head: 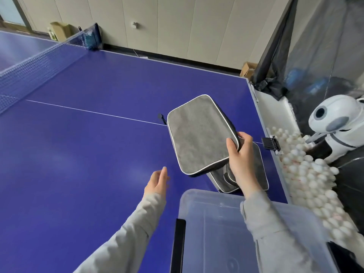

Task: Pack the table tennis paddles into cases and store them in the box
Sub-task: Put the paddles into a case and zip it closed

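My right hand (241,160) grips the near corner of a grey paddle case (199,134) with white piping, held tilted above the blue table (88,144). A black zipper pull hangs off its far left edge. Under it, more grey cases (260,170) lie stacked on the table near the right edge, partly hidden by my hand. My left hand (157,182) hovers open over the table, left of the case and touching nothing. A clear plastic box (212,233) with a black latch stands at the near edge. No bare paddle is visible.
The net (33,66) crosses the table at far left. Beyond the right edge, a tray holds several white balls (307,180) beside a white ball machine (338,123), with dark netting behind. Cardboard boxes sit by the far wall.
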Action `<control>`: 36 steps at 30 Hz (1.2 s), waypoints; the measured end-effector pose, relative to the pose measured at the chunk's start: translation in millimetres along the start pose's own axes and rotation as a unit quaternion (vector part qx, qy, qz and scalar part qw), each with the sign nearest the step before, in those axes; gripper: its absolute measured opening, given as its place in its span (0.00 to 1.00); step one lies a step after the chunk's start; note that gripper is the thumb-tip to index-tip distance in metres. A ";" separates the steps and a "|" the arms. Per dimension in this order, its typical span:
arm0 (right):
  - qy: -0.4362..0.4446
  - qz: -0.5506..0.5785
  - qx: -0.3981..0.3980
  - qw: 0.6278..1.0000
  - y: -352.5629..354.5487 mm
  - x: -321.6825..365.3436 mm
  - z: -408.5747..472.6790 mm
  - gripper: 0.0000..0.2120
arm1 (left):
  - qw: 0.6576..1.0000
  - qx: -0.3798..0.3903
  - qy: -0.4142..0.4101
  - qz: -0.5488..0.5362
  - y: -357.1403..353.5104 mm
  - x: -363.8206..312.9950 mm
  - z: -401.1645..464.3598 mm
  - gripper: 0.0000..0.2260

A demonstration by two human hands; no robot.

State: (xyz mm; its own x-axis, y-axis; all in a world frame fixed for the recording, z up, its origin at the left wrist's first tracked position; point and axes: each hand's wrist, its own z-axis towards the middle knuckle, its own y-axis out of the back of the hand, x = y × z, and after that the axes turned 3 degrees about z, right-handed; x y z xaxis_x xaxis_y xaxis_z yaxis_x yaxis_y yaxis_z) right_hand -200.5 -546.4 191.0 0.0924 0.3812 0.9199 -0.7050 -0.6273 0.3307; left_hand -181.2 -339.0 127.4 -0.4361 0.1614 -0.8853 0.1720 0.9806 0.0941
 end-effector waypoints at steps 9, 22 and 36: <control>-0.024 0.140 0.097 0.985 -73.4 72.9 -150.9 0.14 | 0.983 0.008 -0.050 -0.179 149.6 -56.5 26.6 0.29; 0.113 -0.061 0.161 0.979 -323.3 176.8 -261.5 0.16 | 0.969 -0.088 -0.187 0.135 450.1 -3.0 46.6 0.18; 0.123 -0.183 0.364 0.905 -410.3 260.0 -254.5 0.06 | 0.831 -0.008 -0.368 0.417 539.8 5.5 37.7 0.20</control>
State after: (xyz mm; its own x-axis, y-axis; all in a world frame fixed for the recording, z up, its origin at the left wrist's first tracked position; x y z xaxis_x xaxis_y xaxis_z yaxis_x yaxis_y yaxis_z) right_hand -66.2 -17.0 240.9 0.0043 0.7370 0.6759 -0.0004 -0.6759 0.7370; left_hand -57.5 187.0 156.2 0.4870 0.6802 -0.5478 0.1286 0.5646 0.8153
